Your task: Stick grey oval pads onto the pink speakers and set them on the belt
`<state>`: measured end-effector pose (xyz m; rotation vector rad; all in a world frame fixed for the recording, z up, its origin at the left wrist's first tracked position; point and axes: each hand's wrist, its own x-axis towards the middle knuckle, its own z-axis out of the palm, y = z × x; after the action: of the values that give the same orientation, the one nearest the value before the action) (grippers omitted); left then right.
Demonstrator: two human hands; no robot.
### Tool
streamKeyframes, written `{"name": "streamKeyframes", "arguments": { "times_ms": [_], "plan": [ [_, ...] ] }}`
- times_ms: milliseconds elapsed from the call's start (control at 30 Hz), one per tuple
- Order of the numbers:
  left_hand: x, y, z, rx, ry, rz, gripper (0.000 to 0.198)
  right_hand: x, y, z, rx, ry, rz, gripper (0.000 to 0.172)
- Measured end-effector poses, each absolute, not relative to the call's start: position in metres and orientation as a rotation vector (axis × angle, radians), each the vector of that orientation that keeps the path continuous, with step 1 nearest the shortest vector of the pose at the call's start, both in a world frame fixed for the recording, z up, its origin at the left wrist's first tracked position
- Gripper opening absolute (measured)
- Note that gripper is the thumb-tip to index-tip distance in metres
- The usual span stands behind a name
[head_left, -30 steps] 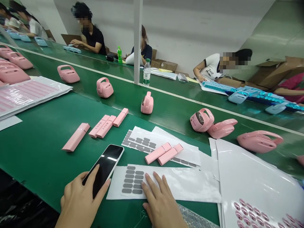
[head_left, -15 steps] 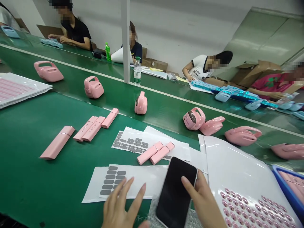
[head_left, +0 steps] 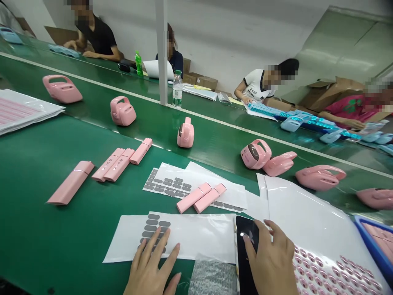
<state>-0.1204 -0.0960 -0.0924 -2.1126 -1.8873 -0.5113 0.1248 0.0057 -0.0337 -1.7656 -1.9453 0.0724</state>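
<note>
My right hand point(head_left: 272, 258) grips a black smartphone point(head_left: 245, 262), its thumb on the screen and its fingers over the far side. The phone is at the right end of a white backing sheet point(head_left: 202, 235); whether it rests on the table I cannot tell. With fingers spread, my left hand point(head_left: 153, 264) lies over the grey oval stickers point(head_left: 151, 228) on a sheet and covers some of them. Between my hands is a piece of bubble wrap point(head_left: 213, 275). Two pink slim handheld devices point(head_left: 201, 197) lie on another sticker sheet point(head_left: 167, 183) farther back.
Several pink slim devices point(head_left: 118, 164) lie at left. Pink handled units point(head_left: 186, 133) stand along the belt point(head_left: 215, 141) behind. At right are a sheet of round pink stickers point(head_left: 325, 270) and a blue bin point(head_left: 373, 246). Co-workers sit across, near a water bottle point(head_left: 177, 90).
My right hand has moved the phone to the right and turned it straighter, uncovering the bubble wrap. The grey sticker sheet has shifted slightly right under my left hand. Several pink handled units have shifted right.
</note>
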Motion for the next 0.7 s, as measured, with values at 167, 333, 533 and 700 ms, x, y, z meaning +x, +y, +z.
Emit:
{"name": "streamKeyframes", "arguments": {
  "times_ms": [167, 333, 533, 700],
  "plan": [
    [-0.162, -0.107, -0.075, -1.988, -2.176, -0.742, 0.034, 0.029, -0.011, -0.036, -1.28, -2.329, 0.476, 0.029],
    [-0.198, -0.08, -0.045, -1.871, -2.318, -0.983, 0.025, -0.032, -0.015, -0.063, -1.354, -2.395, 0.33, 0.029],
    [-0.172, 0.023, 0.006, -2.4, -2.238, -0.935, 0.031, -0.045, -0.017, -0.076, -1.531, -2.302, 0.228, 0.03],
    [-0.122, 0.089, 0.02, -2.512, -2.183, -0.692, 0.028, -0.05, -0.008, -0.066, -1.628, -2.17, 0.392, 0.022]
  ]
}}
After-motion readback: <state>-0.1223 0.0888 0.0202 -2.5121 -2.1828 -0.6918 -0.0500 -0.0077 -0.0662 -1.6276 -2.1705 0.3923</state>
